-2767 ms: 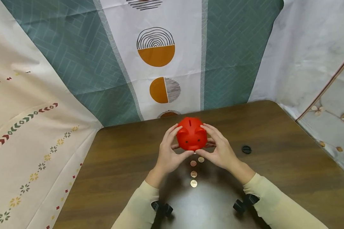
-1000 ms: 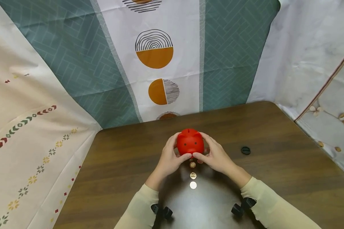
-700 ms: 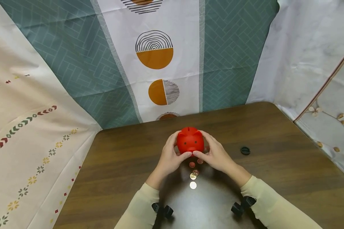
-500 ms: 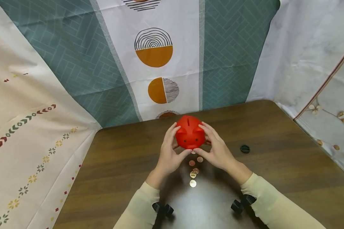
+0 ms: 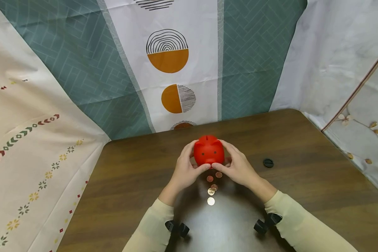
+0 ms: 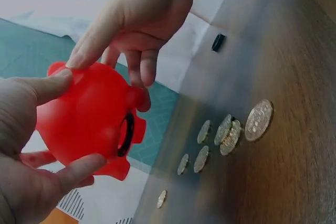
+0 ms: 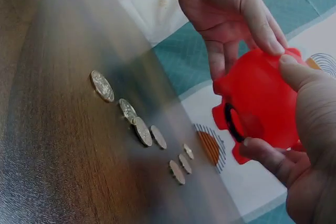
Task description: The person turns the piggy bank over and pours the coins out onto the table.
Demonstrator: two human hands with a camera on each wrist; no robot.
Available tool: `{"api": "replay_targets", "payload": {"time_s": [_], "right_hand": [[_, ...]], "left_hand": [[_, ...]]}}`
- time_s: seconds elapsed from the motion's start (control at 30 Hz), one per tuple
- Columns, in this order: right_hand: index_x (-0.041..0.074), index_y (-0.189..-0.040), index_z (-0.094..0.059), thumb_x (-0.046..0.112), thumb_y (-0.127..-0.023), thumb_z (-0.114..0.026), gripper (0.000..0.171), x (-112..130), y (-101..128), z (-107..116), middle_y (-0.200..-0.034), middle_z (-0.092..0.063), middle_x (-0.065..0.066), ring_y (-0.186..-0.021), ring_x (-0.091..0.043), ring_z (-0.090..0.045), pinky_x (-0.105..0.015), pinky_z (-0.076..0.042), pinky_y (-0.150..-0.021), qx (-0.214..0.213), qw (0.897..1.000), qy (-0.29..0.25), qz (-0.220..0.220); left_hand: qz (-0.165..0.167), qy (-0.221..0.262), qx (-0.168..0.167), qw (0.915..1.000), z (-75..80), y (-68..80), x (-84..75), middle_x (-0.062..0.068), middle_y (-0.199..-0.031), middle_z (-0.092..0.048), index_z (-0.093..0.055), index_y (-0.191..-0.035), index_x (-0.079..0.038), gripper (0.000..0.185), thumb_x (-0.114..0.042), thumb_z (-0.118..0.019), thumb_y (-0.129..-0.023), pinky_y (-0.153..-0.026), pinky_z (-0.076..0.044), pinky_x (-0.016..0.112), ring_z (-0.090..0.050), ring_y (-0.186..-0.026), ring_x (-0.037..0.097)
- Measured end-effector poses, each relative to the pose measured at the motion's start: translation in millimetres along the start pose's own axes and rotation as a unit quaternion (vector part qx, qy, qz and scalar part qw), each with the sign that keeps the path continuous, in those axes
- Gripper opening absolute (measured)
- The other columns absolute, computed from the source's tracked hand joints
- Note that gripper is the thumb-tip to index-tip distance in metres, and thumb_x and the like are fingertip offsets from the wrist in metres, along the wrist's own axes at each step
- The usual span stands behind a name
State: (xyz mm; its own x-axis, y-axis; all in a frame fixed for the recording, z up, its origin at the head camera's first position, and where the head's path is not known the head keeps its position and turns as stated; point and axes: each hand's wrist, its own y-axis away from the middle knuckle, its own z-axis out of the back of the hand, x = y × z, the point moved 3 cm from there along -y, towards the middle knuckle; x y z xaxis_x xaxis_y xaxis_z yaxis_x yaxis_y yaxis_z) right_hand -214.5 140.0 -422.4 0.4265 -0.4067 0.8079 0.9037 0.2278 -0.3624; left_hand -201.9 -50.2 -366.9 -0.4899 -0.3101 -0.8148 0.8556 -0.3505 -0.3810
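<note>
Both hands hold a red plastic piggy bank [image 5: 209,151] a little above the brown table [image 5: 302,182]. My left hand [image 5: 186,167] grips its left side, my right hand [image 5: 236,164] its right side, thumbs under the snout. From the wrist views the piggy bank [image 6: 89,119] [image 7: 262,106] shows a round open hole in its belly, clear of the table. Several coins [image 5: 211,187] lie on the table below and in front of it, seen as a row of coins [image 6: 226,132] [image 7: 139,124] from the wrists.
A small black round plug [image 5: 268,162] lies on the table to the right of my hands. Patterned cloth [image 5: 173,66] hangs behind the table, more cloth drapes at the left [image 5: 34,164] and right [image 5: 349,70]. Black wrist-camera mounts [image 5: 176,228] sit by my sleeves.
The piggy bank has bobbed up and down in both hands, and more coins have appeared on the table beneath it. The grip has stayed the same.
</note>
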Motion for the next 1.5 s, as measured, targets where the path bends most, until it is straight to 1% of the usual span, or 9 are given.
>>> {"api": "replay_targets", "payload": {"time_s": [0.13,0.27,0.33,0.53,0.8,1.0,1.1,1.23,1.5], "right_hand": [[0.029,-0.145,-0.035,0.040,-0.081,-0.076,0.077,-1.3,0.1,-2.9,-0.136,-0.045,-0.001,-0.076,-0.015,-0.067,-0.028,-0.057,-0.069,0.005,1.000,-0.013,0.020],[0.012,-0.143,-0.036,0.029,-0.079,-0.080,0.079,7.7,2.2,-0.1,-0.147,-0.035,-0.015,-0.094,-0.028,-0.067,-0.040,-0.057,-0.074,-0.050,0.983,0.017,0.175],[0.009,-0.143,-0.036,0.027,-0.079,-0.080,0.080,9.5,1.5,0.3,-0.149,-0.033,-0.015,-0.099,-0.031,-0.065,-0.039,-0.058,-0.072,-0.062,0.978,0.031,0.196],[0.029,-0.146,-0.033,0.037,-0.081,-0.077,0.079,1.3,-0.6,-6.9,-0.140,-0.042,0.002,-0.090,-0.022,-0.067,-0.023,-0.056,-0.062,0.019,0.999,0.012,0.040],[0.026,-0.145,-0.033,0.043,-0.083,-0.073,0.076,-7.6,5.2,-13.6,-0.130,-0.048,-0.002,-0.071,-0.023,-0.065,-0.026,-0.056,-0.062,0.047,0.998,-0.010,-0.028],[0.008,-0.142,-0.036,0.032,-0.081,-0.078,0.078,4.7,7.7,-3.9,-0.143,-0.040,-0.016,-0.090,-0.029,-0.067,-0.036,-0.058,-0.071,-0.055,0.986,0.012,0.156],[0.009,-0.142,-0.038,0.026,-0.078,-0.082,0.079,6.9,5.5,0.8,-0.144,-0.039,-0.013,-0.093,-0.030,-0.067,-0.037,-0.058,-0.071,-0.082,0.981,0.019,0.174],[0.026,-0.144,-0.036,0.030,-0.078,-0.081,0.080,0.7,2.5,-0.8,-0.139,-0.042,-0.001,-0.082,-0.021,-0.069,-0.028,-0.058,-0.064,-0.031,0.998,-0.003,0.062],[0.023,-0.144,-0.035,0.039,-0.081,-0.077,0.077,-9.4,3.5,-11.2,-0.131,-0.048,-0.010,-0.068,-0.017,-0.067,-0.026,-0.057,-0.063,0.028,0.998,-0.037,-0.034]], "left_hand": [[-0.039,-0.001,-0.024,0.9989,-3.4,2.9,6.8,0.019,-0.139,-0.043,-0.041,-0.140,0.000,0.075,-0.002,-0.080,-0.076,-0.070,-0.058,0.039,-0.055,-0.110,0.037],[-0.163,0.002,-0.066,0.9844,-5.9,6.1,14.5,0.024,-0.145,-0.033,-0.044,-0.135,0.001,0.078,0.005,-0.084,-0.067,-0.077,-0.056,0.044,-0.050,-0.121,0.039],[-0.174,0.010,-0.074,0.9819,-5.5,6.2,16.5,0.023,-0.146,-0.033,-0.044,-0.135,0.001,0.079,0.005,-0.084,-0.067,-0.078,-0.056,0.044,-0.050,-0.122,0.038],[-0.036,0.037,-0.041,0.9978,-2.1,9.4,18.6,0.018,-0.139,-0.042,-0.040,-0.141,0.003,0.078,0.000,-0.081,-0.074,-0.070,-0.058,0.044,-0.054,-0.110,0.038],[0.020,0.004,-0.005,0.9998,-4.8,10.8,21.2,0.018,-0.133,-0.048,-0.040,-0.141,0.000,0.074,-0.006,-0.079,-0.078,-0.069,-0.058,0.035,-0.058,-0.103,0.036],[-0.147,-0.020,-0.046,0.9879,-7.1,6.9,22.6,0.019,-0.147,-0.035,-0.043,-0.139,-0.002,0.078,-0.004,-0.083,-0.072,-0.083,-0.055,0.040,-0.051,-0.121,0.034],[-0.174,-0.018,-0.048,0.9834,-8.0,1.0,30.9,0.016,-0.150,-0.032,-0.042,-0.142,-0.007,0.083,-0.006,-0.085,-0.070,-0.081,-0.055,0.039,-0.048,-0.126,0.031],[-0.093,-0.004,-0.024,0.9954,-9.5,-3.5,46.1,0.007,-0.150,-0.035,-0.038,-0.146,-0.014,0.087,-0.011,-0.085,-0.072,-0.071,-0.057,0.033,-0.051,-0.119,0.026],[0.010,-0.021,0.000,0.9997,-11.1,1.8,60.0,-0.004,-0.140,-0.045,-0.035,-0.148,-0.023,0.083,-0.025,-0.081,-0.079,-0.068,-0.057,0.028,-0.057,-0.106,0.024]]}}
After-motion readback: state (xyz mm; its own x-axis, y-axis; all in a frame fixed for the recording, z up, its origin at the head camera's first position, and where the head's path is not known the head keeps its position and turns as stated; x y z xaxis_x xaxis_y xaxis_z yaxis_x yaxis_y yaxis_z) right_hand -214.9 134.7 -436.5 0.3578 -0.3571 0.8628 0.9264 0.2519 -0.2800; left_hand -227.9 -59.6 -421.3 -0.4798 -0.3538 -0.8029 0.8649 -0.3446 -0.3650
